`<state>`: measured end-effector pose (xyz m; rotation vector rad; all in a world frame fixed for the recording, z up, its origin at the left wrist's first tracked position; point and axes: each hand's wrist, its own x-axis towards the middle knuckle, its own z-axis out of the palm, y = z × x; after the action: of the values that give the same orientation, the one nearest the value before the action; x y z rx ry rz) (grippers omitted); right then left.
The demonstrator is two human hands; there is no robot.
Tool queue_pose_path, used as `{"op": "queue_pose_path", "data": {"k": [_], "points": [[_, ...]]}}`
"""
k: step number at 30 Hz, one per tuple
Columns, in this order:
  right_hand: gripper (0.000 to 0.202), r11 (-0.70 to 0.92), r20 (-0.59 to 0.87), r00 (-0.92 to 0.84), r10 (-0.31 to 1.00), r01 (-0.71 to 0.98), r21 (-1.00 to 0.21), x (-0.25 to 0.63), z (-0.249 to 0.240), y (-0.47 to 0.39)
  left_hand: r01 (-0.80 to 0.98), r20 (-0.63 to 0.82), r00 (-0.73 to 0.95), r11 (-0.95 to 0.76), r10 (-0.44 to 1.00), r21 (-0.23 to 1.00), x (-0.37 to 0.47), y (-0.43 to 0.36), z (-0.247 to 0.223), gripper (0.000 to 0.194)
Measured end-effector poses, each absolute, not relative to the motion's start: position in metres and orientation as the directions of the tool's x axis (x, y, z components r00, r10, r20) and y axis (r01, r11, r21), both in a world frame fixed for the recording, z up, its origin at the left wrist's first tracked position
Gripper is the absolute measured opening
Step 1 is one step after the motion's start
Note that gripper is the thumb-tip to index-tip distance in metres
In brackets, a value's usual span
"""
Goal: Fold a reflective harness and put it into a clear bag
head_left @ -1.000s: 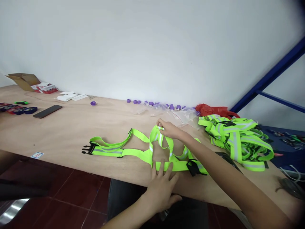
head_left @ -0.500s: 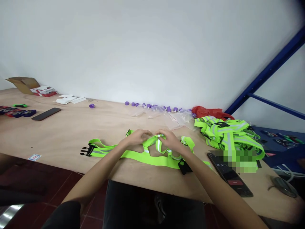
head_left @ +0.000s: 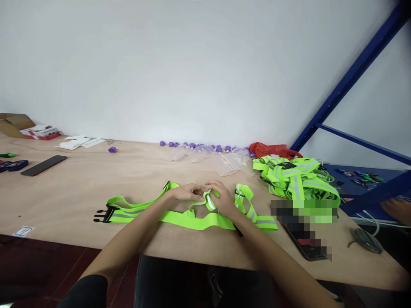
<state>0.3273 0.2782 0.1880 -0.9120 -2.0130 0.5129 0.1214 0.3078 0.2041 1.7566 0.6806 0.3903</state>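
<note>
A lime-green reflective strap [head_left: 199, 221] lies stretched along the table in front of me, with a black buckle [head_left: 105, 213] at its left end. My left hand [head_left: 189, 192] is closed on a thin part of the strap near its middle. Close beside it, my right hand [head_left: 220, 196] wraps round a bunched loop of the same strap, its grey-white stripe showing between the fingers. Another loop stands up just right of my right hand. A black piece is partly hidden under my right wrist.
A heap of green straps [head_left: 298, 177] and a phone [head_left: 305, 239] are on the right, near sunglasses [head_left: 367, 239]. Clear bags [head_left: 227, 162] and purple rolls lie along the wall. Another phone [head_left: 44, 165] is at left. Another person's hand [head_left: 396, 210] shows at far right.
The view has shifted right. My hands have come closer together, and the strap between them is bunched into a tighter loop. Another person's hand has appeared at the right edge.
</note>
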Motion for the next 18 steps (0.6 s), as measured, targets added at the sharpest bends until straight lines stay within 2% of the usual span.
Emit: {"op": "queue_pose_path", "data": {"k": [2, 6, 8, 14, 18], "points": [[0.024, 0.642, 0.549, -0.334, 0.766, 0.444, -0.626, 0.330, 0.189, 0.271, 0.254, -0.088, 0.767, -0.175, 0.636, 0.951, 0.121, 0.309, 0.206, 0.040], [0.066, 0.569, 0.528, -0.287, 0.799, 0.645, -0.510, 0.342, 0.179, 0.238, 0.312, -0.119, 0.733, -0.176, 0.670, 0.933, 0.112, 0.312, 0.208, 0.043], [0.078, 0.515, 0.462, -0.310, 0.831, 0.742, -0.429, 0.352, 0.168, 0.220, 0.342, -0.130, 0.715, -0.181, 0.687, 0.922, 0.108, 0.314, 0.209, 0.044], [0.086, 0.442, 0.202, -0.399, 0.895, 0.855, -0.271, 0.381, 0.151, 0.197, 0.387, -0.151, 0.697, -0.190, 0.701, 0.902, 0.105, 0.322, 0.214, 0.044], [0.101, 0.432, 0.213, -0.385, 0.898, 0.863, -0.262, 0.394, 0.152, 0.192, 0.427, -0.179, 0.698, -0.202, 0.693, 0.882, 0.097, 0.326, 0.223, 0.041]]}}
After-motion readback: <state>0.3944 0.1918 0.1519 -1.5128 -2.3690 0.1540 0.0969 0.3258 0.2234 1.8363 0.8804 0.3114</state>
